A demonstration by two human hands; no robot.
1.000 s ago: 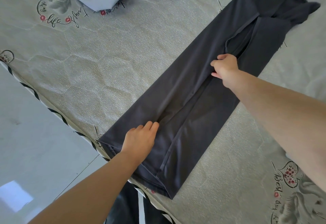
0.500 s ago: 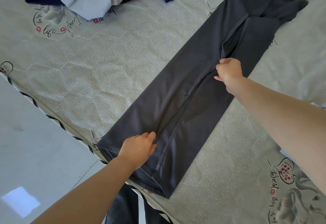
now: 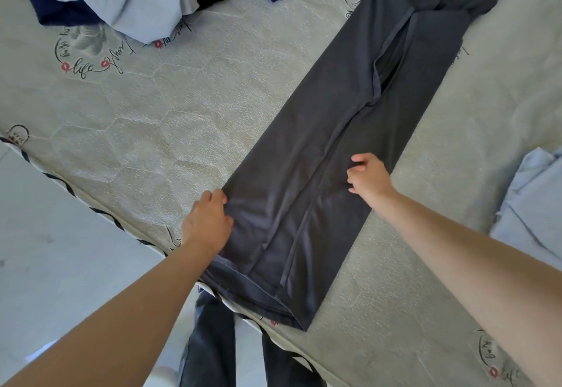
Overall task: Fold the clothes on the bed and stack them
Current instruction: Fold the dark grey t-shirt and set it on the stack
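Note:
A long dark grey garment [image 3: 319, 173], folded lengthwise into a narrow strip, lies diagonally on the patterned bed [image 3: 152, 131], its near end at the bed's edge. My left hand [image 3: 206, 219] grips the garment's left edge near that end, and the fabric wrinkles out from my fingers. My right hand [image 3: 369, 178] is over the right half of the strip with its fingers curled. Whether it pinches the cloth is not visible.
A heap of unfolded clothes [image 3: 121, 0], light blue, navy and black, lies at the far left of the bed. A light blue garment [image 3: 532, 204] lies at the right edge. Pale floor [image 3: 60, 249] runs along the bed's near left side.
My left hand moved from the middle fold out to the garment's left edge. My right hand slid down the strip towards me, from the upper middle fold to the lower right half.

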